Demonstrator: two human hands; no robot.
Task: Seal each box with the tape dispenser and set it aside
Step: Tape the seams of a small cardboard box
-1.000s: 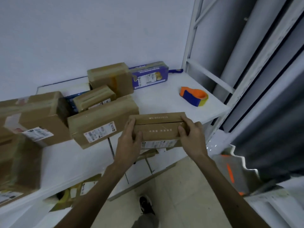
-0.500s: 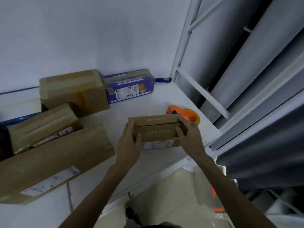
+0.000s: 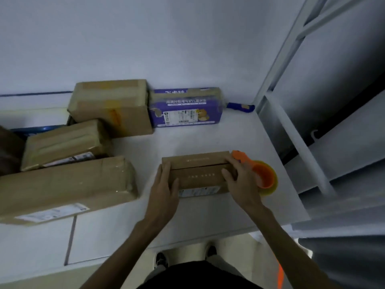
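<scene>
- Left hand, right hand grasp small brown cardboard box by its ends; I judge: steadying for tape.
- Orange round tape dispenser just right, perhaps touching.

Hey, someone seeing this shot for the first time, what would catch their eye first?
First, the small cardboard box at the middle of the white table, gripped at its ends by the left hand and right hand. Next, the bright orange tape dispenser just right of it, partly behind the right hand. Then the purple package at the back of the table.
</scene>
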